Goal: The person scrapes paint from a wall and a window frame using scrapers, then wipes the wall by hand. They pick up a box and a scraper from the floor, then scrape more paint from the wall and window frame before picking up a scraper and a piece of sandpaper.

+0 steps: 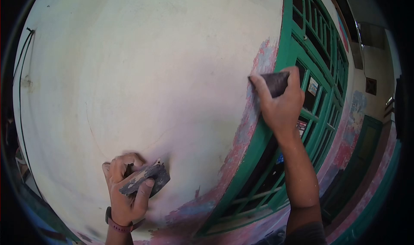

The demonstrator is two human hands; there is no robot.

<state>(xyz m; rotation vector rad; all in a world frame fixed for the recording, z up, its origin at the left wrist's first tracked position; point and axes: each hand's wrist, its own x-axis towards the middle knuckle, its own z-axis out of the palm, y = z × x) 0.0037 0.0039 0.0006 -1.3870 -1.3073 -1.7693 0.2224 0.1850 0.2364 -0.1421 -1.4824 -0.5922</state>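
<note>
A cream-painted wall (172, 72) fills the middle of the view. My left hand (129, 184), with a watch (118, 225) on its wrist, is low against the wall and grips a worn, paint-crusted scraper (148, 178). Higher up on the right, my right hand (282, 102) pinches a dark flat block (276, 83) between thumb and fingers. That block lies against the scraped pink and grey strip (248, 124) beside the green window frame (282, 51). The block's underside is hidden.
Green window grilles with glass panes (315, 85) run down the right side, with stickers on the glass. Black cables (21, 85) hang at the far left. A green door (366, 141) stands at the far right. Patchy pink paint (185, 219) borders the wall's lower part.
</note>
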